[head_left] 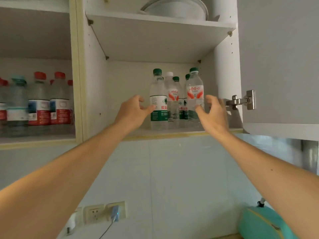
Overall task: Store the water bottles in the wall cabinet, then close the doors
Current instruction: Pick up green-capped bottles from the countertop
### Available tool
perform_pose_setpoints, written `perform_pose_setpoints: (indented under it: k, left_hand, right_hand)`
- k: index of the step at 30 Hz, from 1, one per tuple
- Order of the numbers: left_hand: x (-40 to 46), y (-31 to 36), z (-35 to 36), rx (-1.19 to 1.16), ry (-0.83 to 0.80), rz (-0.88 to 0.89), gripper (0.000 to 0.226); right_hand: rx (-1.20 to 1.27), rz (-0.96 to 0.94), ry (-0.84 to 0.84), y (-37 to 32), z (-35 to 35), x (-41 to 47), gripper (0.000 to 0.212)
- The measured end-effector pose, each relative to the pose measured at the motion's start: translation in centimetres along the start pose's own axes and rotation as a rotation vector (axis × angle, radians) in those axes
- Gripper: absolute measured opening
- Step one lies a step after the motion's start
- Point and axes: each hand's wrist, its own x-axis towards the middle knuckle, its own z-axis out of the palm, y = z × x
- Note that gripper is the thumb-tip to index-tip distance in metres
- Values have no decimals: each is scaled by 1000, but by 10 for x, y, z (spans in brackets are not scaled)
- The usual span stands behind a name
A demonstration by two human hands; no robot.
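Observation:
Several clear water bottles stand in a cluster on the lower shelf (165,133) of the open wall cabinet. A green-capped bottle with a green and white label (158,94) stands at the cluster's left. A green-capped bottle with a red and white label (194,90) stands at its right. Between them is a white-capped bottle (172,94). My left hand (133,110) is beside the left bottle, fingers loosely curled, thumb tip near its label. My right hand (213,112) is beside the right bottle, fingers spread, thumb close to it. Neither hand grips anything.
The grey cabinet door (279,57) hangs open at the right, on a metal hinge (243,100). The left compartment holds several red-capped bottles (39,100). White plates (176,7) sit on the upper shelf. Below are a tiled wall, a wall socket (96,213) and a teal object (264,223).

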Motion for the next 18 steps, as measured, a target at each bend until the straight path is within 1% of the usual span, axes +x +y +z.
perform_pose_setpoints:
  k: [2, 4, 6, 8, 10, 12, 15, 18]
  left_hand:
    - [-22, -1, -20, -17, 43, 116, 47]
    - [-50, -5, -37, -71, 77, 210, 37]
    - [-79, -15, -50, -126, 63, 259, 33]
    - [-109, -30, -59, -135, 27, 264, 32]
    - [-139, -47, -64, -130, -17, 222, 30]
    - [-172, -68, -67, -136, -85, 152, 26]
    - [-226, -107, -68, -130, -206, 35, 18]
    - [-285, -150, -64, -118, -296, -125, 12]
  right_hand:
    - [17, -72, 57, -13, -2, -16, 46]
    - [80, -185, 100, -31, 0, -41, 42]
    - [139, -306, 108, -46, 6, -74, 35]
    - [182, -358, 70, -55, 15, -112, 28]
    - [229, -337, -13, -59, 26, -152, 23]
    - [271, -277, -124, -60, 39, -193, 18]
    - [317, -138, -302, -59, 61, -258, 17]
    - [303, 15, -479, -51, 86, -324, 15]
